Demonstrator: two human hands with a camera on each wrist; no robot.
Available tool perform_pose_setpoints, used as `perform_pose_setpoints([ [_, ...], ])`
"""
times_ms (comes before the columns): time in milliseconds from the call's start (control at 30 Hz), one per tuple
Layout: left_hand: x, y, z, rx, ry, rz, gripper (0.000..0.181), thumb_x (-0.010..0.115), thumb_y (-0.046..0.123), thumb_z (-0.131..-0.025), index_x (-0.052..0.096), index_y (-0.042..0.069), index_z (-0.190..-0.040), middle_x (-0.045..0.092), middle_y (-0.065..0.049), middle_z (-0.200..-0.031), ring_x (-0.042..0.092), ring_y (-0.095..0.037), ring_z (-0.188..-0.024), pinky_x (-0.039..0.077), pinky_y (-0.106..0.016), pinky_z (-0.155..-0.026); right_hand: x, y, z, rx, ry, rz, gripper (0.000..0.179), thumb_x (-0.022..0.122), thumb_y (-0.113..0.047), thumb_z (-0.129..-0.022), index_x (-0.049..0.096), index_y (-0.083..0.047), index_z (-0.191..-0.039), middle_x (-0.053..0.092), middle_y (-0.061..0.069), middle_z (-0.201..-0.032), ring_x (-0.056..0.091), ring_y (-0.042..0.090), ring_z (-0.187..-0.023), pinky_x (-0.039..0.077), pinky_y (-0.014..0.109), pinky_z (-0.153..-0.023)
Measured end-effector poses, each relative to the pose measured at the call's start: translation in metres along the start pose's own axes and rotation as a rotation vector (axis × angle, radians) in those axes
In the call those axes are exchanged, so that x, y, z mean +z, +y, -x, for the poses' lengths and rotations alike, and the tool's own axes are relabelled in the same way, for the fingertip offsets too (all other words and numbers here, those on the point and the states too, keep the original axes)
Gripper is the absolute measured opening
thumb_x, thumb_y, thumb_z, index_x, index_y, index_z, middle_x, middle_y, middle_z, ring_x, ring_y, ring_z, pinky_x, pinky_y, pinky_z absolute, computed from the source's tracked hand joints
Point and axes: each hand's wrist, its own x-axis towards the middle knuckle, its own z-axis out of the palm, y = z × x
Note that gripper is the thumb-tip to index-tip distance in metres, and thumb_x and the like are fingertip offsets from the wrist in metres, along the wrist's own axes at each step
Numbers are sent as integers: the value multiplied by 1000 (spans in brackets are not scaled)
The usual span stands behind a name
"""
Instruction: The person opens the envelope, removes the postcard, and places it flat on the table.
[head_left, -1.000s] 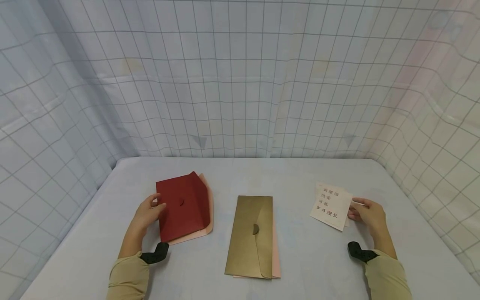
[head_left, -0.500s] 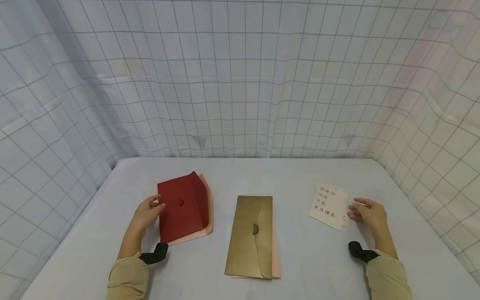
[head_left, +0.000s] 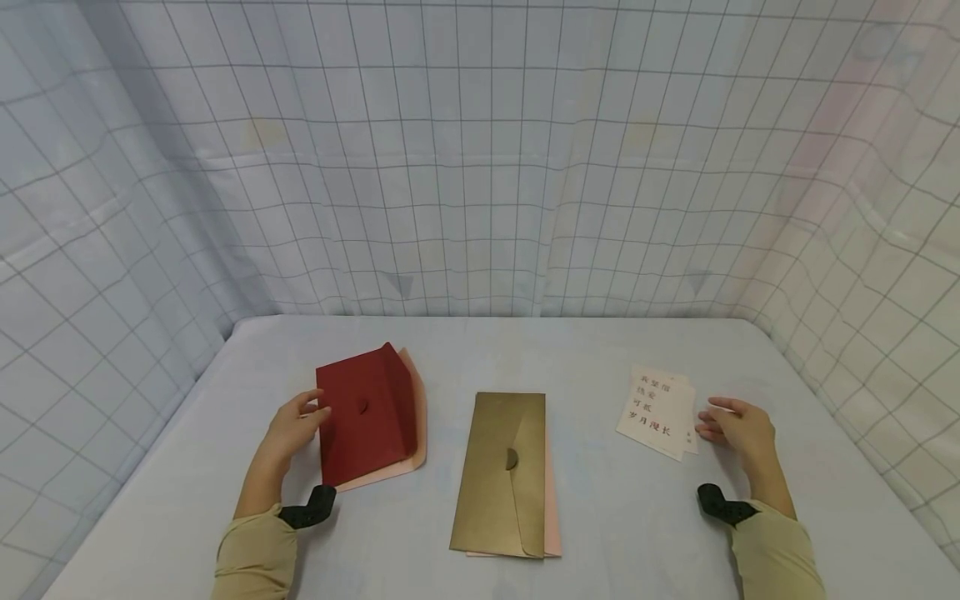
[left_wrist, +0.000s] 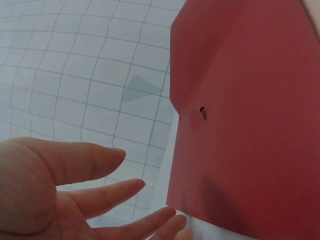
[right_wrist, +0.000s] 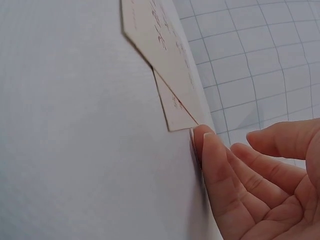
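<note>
1. The gold envelope (head_left: 491, 492) lies flat on the white table (head_left: 592, 508), its dark half-round clasp uppermost; a pink envelope (head_left: 552, 525) shows from beneath its right and near edges.
2. Left of the gold envelope and a little farther back lies the red envelope (head_left: 356, 429), turned at a slant, with a small curved slit in its face. A peach envelope (head_left: 422, 417) shows from under its side nearest the gold envelope.
3. The left hand (head_left: 294, 423) is at the red envelope's side farthest from the gold envelope. Its thumb and fingers are loosely parted and grip nothing; whether the fingertips touch the paper I cannot tell.
4. Well to the right of the gold envelope, and set farther back, lies the upper card (head_left: 654, 412), printed with red characters. It partly covers the lower card (right_wrist: 172, 112).
5. The right hand (head_left: 742, 429) is just beyond both cards from the gold envelope, fingers bent, thumb held apart, grasping nothing.
6. Behind the gold envelope, past the table, hangs a white checked curtain (head_left: 480, 183).
</note>
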Motion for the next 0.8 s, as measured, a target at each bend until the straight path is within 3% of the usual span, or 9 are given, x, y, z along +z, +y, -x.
perform_pose_setpoints([
  [367, -4, 4, 3, 23, -34, 51, 55, 36, 21, -100, 18, -3, -146, 21, -34, -147, 31, -47, -132, 33, -55, -108, 0, -4, 0, -16, 89, 24, 48, 46, -13, -95, 38, 10, -136, 62, -16, -68, 65, 0, -58, 55, 19, -61],
  [800, 2, 14, 8, 104, -27, 56, 54, 39, 22, -100, 22, -3, -145, 32, -33, -141, 40, -44, -125, 43, -48, -100, 8, -7, 4, -81, 56, 34, 45, 45, -11, -95, 40, 13, -133, 63, -16, -70, 64, -1, -59, 55, 18, -62],
])
